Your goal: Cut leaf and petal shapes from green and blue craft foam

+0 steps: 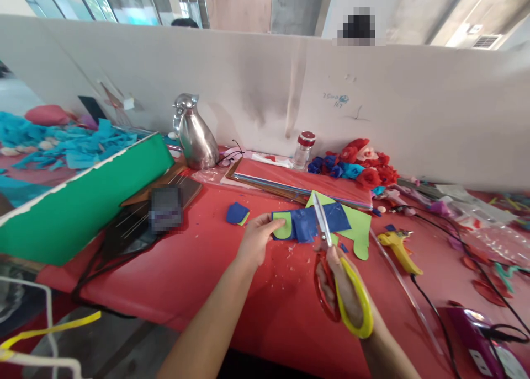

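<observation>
My left hand (257, 236) pinches a small lime-green rounded piece (282, 225) laid against a strip of dark blue sheet (305, 225), thumb on top. Just to its right, my right hand (351, 292) has its fingers through the loops of a pair of scissors (324, 230) with one yellow and one red handle. The blades point away from me and look nearly closed, above the blue sheet. Under and beyond them lies a larger lime-green sheet (358, 230) with a cut edge. Left of my left hand rests a cut blue piece (237, 213) over a green one.
At the back stand a steel jug (196, 136) and a red-lidded glass jar (304, 150), near stacked coloured sheets (298, 179) and paper flowers (368, 166). A yellow glue gun (401, 250) and its cord lie right. A green panel (91, 197) and a black bag (128, 224) occupy the left.
</observation>
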The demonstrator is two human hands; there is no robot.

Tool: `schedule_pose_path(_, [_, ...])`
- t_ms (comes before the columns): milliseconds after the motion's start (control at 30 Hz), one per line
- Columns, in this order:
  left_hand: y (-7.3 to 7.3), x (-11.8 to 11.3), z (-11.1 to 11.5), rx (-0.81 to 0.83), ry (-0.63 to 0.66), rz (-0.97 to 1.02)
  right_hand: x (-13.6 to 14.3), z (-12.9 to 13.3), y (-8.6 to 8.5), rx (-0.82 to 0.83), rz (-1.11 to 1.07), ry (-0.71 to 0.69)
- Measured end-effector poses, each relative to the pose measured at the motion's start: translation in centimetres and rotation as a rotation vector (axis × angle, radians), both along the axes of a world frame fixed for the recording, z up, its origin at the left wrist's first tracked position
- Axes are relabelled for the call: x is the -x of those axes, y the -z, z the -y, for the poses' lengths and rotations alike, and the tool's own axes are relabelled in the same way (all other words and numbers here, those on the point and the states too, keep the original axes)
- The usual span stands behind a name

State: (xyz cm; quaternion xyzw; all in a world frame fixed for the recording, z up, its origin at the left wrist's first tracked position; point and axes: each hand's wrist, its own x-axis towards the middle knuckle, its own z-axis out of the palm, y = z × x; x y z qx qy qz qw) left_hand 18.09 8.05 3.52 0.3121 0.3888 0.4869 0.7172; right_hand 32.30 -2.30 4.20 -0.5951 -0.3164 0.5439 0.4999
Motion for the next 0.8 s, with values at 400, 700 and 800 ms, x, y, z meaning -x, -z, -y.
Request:
schedule_pose_path(400, [-4.4, 3.0, 1.8, -0.235, 0.316, -0.327, -2.6, -0.7, -3.6, -0.266, 0.252, -0.195])
schedule_pose_path(700, [-5.0, 2.4, 1.4, -0.38, 0.755, -0.574, -0.4, -2.4, -5.2, -0.248, 0.114, -0.294])
schedule_pose_path(800, [-5.6, 2.5, 1.1, -0.442, 0.784, -0.65, -0.3, -2.5, -4.8, -0.261, 0.156, -0.288])
